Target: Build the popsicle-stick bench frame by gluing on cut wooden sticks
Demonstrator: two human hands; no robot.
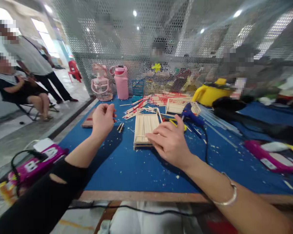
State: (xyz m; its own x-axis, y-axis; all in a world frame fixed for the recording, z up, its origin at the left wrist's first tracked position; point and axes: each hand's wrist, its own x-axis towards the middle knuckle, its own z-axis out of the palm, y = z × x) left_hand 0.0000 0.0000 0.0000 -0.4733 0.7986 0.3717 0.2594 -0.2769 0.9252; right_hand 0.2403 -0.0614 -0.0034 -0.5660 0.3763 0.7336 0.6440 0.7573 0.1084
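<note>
My left hand (104, 121) is raised above the left part of the blue table, its fingers curled in a pinch. Whatever may be between those fingertips is hidden. A small tray-like frame of pale wooden sticks (146, 125) lies in front of me. At its near right corner, the fingertips of my right hand (171, 139) touch a stick laid across the front; the thumb is spread away. Between the left hand and the frame are a few short stick pieces (120, 127). Just beyond the right hand rests a blue glue gun (193, 114), close to yellow-handled pliers (173, 121).
Red-tipped sticks (141, 105) are heaped behind the frame, near a second stick frame (177, 106). Two pink bottles (122, 83) stand by the mesh screen (127, 39). Clear glue sticks (217, 120) and a black cable (206, 146) lie right. People sit and stand at left.
</note>
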